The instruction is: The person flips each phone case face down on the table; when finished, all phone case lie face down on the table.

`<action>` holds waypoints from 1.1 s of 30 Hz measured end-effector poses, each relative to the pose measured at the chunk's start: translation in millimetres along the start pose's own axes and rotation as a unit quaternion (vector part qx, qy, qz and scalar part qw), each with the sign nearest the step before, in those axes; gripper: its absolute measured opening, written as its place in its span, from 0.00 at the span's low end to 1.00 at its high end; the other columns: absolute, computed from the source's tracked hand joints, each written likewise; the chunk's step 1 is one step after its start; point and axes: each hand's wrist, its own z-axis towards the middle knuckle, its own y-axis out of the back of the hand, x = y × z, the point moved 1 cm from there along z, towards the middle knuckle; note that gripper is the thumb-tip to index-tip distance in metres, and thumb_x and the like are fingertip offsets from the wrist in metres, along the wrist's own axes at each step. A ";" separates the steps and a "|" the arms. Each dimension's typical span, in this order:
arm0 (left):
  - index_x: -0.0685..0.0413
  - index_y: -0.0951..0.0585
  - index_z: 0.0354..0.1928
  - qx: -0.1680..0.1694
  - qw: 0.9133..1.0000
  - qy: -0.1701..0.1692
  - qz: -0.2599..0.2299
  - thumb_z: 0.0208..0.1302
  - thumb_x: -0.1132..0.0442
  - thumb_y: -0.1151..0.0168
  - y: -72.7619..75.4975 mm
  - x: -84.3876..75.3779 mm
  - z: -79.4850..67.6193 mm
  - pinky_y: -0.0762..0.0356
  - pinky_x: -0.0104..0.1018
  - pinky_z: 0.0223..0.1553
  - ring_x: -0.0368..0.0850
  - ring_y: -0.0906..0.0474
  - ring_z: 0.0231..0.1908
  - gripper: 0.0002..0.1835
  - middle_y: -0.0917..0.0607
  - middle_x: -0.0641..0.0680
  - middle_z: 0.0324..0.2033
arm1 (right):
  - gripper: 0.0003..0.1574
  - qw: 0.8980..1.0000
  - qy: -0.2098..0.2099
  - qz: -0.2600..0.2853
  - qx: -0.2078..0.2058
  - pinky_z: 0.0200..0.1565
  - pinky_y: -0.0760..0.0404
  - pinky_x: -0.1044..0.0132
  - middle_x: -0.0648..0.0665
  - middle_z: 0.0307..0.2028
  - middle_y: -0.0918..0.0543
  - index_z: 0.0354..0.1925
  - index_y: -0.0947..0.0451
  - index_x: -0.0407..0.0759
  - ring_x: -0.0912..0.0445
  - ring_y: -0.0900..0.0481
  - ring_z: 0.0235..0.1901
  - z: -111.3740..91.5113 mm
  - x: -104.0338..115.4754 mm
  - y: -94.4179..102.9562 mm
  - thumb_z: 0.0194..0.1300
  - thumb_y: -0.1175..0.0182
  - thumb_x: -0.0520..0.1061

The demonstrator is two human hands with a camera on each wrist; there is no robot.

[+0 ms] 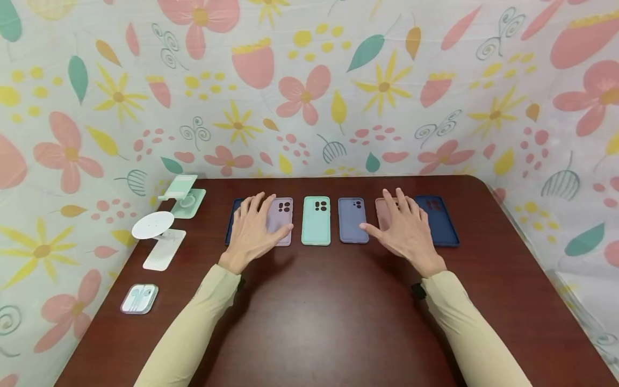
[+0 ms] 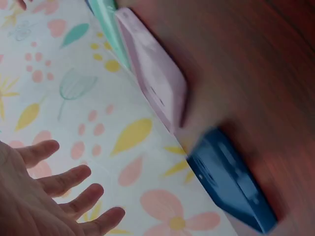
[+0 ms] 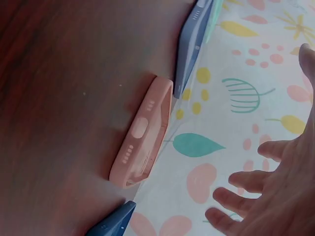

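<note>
Near the rectangular lilac plastic phone case [image 1: 280, 219], left hand [image 1: 253, 228] spread, empty; dipping low could skew it. Right hand [image 1: 407, 231] likewise.

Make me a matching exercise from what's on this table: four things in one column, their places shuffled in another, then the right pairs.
Things:
1. Mint case
2. Pink case
3. Slate-blue case
4. Earphones

Places:
A. Between the mint case and the pink case
B. Near the left edge of the table
C. Just right of the lilac case
D. Just left of the rightmost navy case

Right pairs: 1-C, 2-D, 3-A, 4-B.
</note>
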 end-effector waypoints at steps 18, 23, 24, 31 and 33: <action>0.45 0.23 0.76 0.050 0.986 0.007 -0.156 0.62 0.38 0.25 -31.7 -87.2 8.4 0.16 0.50 0.49 0.55 0.16 0.50 0.42 0.12 0.58 0.54 | 0.58 0.994 -0.031 0.103 -0.022 0.56 0.22 0.38 0.27 0.67 0.27 0.82 0.38 0.34 0.35 0.25 0.58 -33.3 -42.2 36.4 0.69 0.25 0.62; 0.46 0.23 0.75 0.095 0.978 0.004 -0.188 0.61 0.38 0.25 -51.0 -112.3 13.2 0.18 0.43 0.44 0.48 0.16 0.40 0.43 0.09 0.55 0.44 | 0.54 0.992 -0.054 0.116 -0.004 0.56 0.19 0.38 0.29 0.65 0.25 0.80 0.33 0.37 0.35 0.21 0.59 -48.0 -65.1 43.2 0.71 0.28 0.65; 0.47 0.23 0.75 0.105 0.975 0.002 -0.196 0.61 0.39 0.25 -54.7 -118.1 14.4 0.17 0.44 0.45 0.48 0.16 0.40 0.43 0.09 0.55 0.43 | 0.54 0.992 -0.059 0.115 0.000 0.57 0.18 0.37 0.29 0.65 0.25 0.80 0.33 0.37 0.35 0.21 0.60 -50.6 -70.1 44.3 0.71 0.28 0.65; 0.55 0.25 0.77 0.176 0.953 -0.014 -0.245 0.64 0.42 0.23 -80.7 -166.3 24.8 0.17 0.40 0.49 0.45 0.15 0.37 0.44 0.11 0.52 0.37 | 0.52 0.991 -0.084 0.103 0.016 0.53 0.21 0.44 0.31 0.59 0.21 0.79 0.33 0.35 0.39 0.22 0.55 -63.7 -105.8 51.0 0.73 0.30 0.65; 0.57 0.27 0.78 0.192 0.947 -0.013 -0.259 0.64 0.43 0.22 -87.4 -181.0 27.4 0.15 0.37 0.46 0.47 0.12 0.32 0.46 0.10 0.52 0.35 | 0.52 0.991 -0.088 0.103 0.018 0.52 0.22 0.47 0.31 0.57 0.20 0.78 0.33 0.34 0.40 0.22 0.53 -66.0 -115.9 51.4 0.73 0.30 0.64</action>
